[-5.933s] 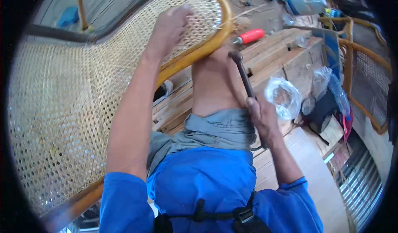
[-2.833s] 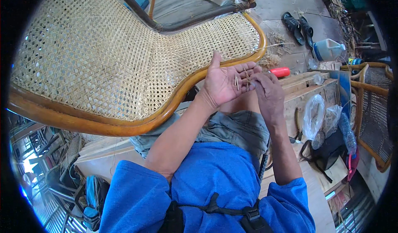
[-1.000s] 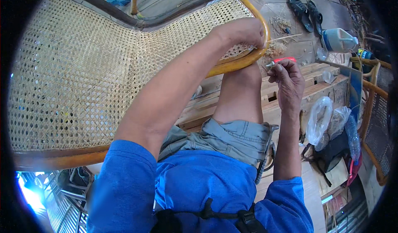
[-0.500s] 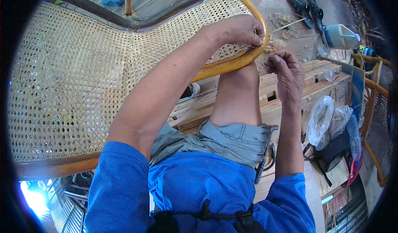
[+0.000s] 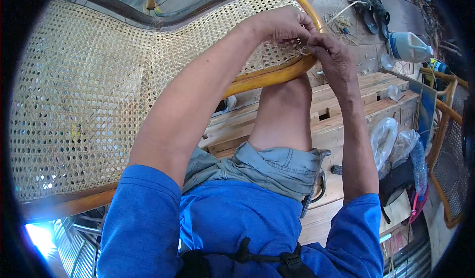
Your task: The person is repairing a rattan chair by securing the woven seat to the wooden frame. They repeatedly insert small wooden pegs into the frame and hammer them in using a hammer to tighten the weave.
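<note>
A woven cane panel [image 5: 94, 90] with an open lattice of holes stretches across my left side, edged by a glossy yellow-brown rattan frame [image 5: 269, 80]. At the panel's right end, my left hand [image 5: 287, 23] reaches over the weave with its fingers pinched beside the curved frame. My right hand [image 5: 334, 55] meets it there from the outer side, thumb and fingers pressed together over the rim. The fingertips of both hands are close together or touching. Whatever lies between them is too small or hidden to name.
Light wooden beams [image 5: 363, 97] form a bench under my leg. Black sandals [image 5: 368, 13], a white jug [image 5: 409, 47] and cane shavings [image 5: 339, 25] lie on the floor at the far right. Clear plastic bags [image 5: 386, 142], a plastic bottle [image 5: 419, 171] and another cane-and-rattan piece [image 5: 452, 154] are nearer on the right.
My right hand has moved up and left from beyond the frame to meet my left hand at the rim. My left hand has shifted slightly upward and stays pinched.
</note>
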`<state>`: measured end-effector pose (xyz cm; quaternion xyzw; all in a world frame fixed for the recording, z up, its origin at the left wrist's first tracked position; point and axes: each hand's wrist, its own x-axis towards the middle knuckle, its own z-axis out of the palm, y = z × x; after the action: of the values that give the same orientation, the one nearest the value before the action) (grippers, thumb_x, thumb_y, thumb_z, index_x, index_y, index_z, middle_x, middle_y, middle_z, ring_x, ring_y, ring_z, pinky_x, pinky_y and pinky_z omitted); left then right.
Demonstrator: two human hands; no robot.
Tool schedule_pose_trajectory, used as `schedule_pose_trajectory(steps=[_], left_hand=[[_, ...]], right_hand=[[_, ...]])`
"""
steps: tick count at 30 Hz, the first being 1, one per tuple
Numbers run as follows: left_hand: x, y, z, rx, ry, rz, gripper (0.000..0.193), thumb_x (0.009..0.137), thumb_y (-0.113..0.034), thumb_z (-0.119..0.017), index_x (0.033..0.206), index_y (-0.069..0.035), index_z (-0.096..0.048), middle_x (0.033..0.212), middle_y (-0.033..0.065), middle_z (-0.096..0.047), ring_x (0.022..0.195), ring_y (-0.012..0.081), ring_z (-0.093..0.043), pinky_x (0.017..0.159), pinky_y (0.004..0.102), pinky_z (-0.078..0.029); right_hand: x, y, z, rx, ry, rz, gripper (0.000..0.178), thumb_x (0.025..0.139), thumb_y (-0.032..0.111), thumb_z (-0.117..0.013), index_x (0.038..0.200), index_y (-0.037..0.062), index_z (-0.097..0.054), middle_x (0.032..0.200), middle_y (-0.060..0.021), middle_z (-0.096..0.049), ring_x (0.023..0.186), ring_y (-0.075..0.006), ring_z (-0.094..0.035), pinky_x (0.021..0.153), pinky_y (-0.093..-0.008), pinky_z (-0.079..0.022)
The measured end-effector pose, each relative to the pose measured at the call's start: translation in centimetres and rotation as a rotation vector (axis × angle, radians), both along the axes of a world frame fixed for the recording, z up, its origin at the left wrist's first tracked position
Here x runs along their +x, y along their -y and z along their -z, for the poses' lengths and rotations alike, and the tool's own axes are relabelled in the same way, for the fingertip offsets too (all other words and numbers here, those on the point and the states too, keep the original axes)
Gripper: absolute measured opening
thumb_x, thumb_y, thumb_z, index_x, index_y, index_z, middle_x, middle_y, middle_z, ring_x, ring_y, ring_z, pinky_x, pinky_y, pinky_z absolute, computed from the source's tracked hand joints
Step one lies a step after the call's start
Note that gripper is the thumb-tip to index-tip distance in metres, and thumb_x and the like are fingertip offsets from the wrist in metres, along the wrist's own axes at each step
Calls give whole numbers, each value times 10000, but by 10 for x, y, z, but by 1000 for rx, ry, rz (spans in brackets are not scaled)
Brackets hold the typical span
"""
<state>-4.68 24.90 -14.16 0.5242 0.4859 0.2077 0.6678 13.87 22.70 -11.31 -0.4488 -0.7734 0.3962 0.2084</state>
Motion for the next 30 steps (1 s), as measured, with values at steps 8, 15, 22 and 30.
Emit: schedule_pose_trajectory(steps=[8,15,22,30], left_hand=[[-1,-1,-4,-68,13,-16,136,778,-175,-667,875,-78,-672,745,-45,-601,629,26,-501,572,185,-404],[-2,1,16,-65,125,-67,143,790,-172,-668,875,-58,-669,749,-42,-603,650,29,-509,602,184,-411],[0,2,3,-12,62,-84,156,800,-179,-658,904,-63,-670,767,-35,-616,666,33,-515,613,190,-417],[0,-1,-3,-86,15,-62,218,781,-240,-670,909,-64,-670,676,-39,-565,561,49,-475,461,219,-361]], right_hand=[[-4,-2,0,11,38,-73,102,840,123,-580,931,85,-605,835,-132,-639,768,-264,-640,672,-346,-493],[-5,-6,2,132,69,-237,71,837,84,-554,891,56,-592,776,-141,-603,721,-265,-607,647,-337,-478],[-5,-11,4,122,46,-306,59,838,59,-534,867,60,-586,777,-141,-601,723,-306,-599,639,-354,-476],[-12,3,8,299,87,-124,149,800,63,-589,945,91,-600,801,-133,-612,754,-324,-598,654,-396,-477]])
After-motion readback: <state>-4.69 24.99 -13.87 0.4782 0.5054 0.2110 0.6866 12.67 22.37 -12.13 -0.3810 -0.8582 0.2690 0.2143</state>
